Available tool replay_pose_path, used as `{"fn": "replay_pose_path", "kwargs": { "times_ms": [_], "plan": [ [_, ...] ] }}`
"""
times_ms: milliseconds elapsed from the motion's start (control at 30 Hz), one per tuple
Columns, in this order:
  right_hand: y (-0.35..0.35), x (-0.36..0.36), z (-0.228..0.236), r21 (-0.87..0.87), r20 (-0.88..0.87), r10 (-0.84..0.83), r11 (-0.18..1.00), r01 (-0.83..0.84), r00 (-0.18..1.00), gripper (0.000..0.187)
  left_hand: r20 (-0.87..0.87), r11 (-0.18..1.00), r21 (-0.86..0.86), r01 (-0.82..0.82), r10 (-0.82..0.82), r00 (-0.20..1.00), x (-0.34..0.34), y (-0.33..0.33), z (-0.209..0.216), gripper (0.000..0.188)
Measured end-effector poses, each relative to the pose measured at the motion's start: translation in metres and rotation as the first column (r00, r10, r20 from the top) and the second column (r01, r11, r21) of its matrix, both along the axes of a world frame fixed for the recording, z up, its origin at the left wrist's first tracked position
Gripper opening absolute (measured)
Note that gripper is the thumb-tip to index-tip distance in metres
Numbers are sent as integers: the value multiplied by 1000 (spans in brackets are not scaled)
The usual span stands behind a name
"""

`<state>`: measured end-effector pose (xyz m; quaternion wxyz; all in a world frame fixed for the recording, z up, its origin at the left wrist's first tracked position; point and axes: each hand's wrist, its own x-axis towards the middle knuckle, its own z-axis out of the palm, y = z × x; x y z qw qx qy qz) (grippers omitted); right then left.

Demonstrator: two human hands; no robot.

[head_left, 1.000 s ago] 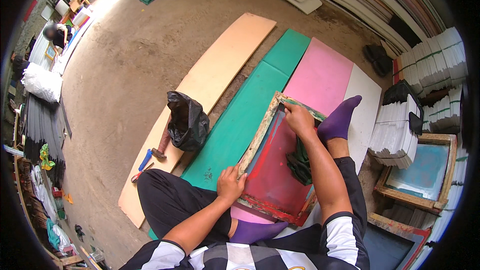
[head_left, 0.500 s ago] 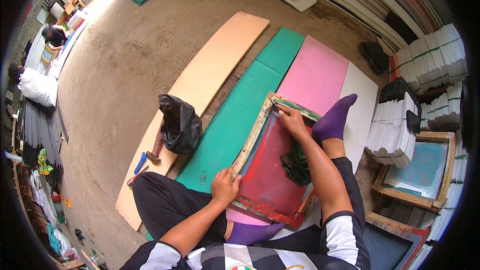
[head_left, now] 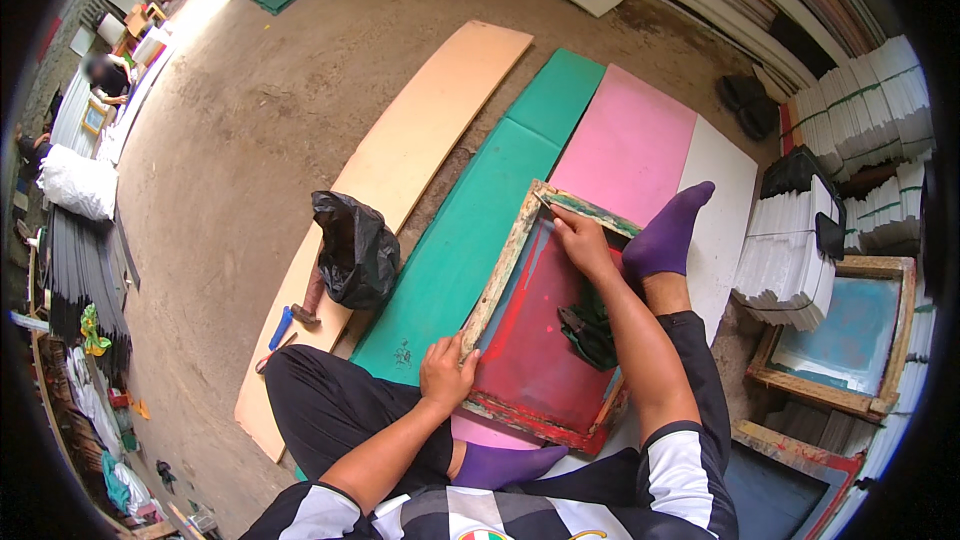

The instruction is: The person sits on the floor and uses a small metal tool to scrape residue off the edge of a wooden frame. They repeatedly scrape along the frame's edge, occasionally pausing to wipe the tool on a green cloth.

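A wooden screen-printing frame (head_left: pixel 508 258) with red-stained mesh lies tilted between my legs. My left hand (head_left: pixel 447 370) is closed on its near left side, thumb on top of the wood. At the far left corner my right hand (head_left: pixel 580 238) pinches a thin, metal-looking tool (head_left: pixel 543 202) whose tip rests against the wood; its exact kind is too small to tell. A crumpled dark cloth (head_left: pixel 588 335) lies on the mesh, partly under my right forearm.
A black plastic bag (head_left: pixel 355 250), a hammer (head_left: pixel 306 316) and a blue-handled tool (head_left: pixel 281 327) sit on the peach board (head_left: pixel 440 120). Green (head_left: pixel 500 170) and pink (head_left: pixel 640 130) sheets lie beneath the frame. More frames (head_left: pixel 835 335) and stacked white strips (head_left: pixel 785 265) stand right.
My right hand and the thin tool have shifted very slightly toward the frame's far left corner. My left hand keeps its hold. The whole view has drifted a little.
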<state>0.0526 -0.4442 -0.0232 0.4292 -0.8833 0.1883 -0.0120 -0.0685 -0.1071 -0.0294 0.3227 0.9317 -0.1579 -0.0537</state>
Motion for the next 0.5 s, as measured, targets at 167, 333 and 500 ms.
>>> {"fn": "replay_pose_path", "kwargs": {
  "times_ms": [167, 333, 500],
  "plan": [
    [-13, 7, -30, 109, 119, -25, 994, 12, 993, 35, 6, 1000, -4, 15, -15, 1000, 3, -2, 0, 46],
    [-5, 15, 22, 566, -379, -90, 765, 308, 921, 33, -12, 1000, -18, 6, -6, 1000, 2, 0, 3, 46],
    [-4, 13, 21, -233, 45, -38, 971, 48, 998, 34, -23, 999, -37, 6, -7, 1000, 2, 1, 0, 48]
  ]
}}
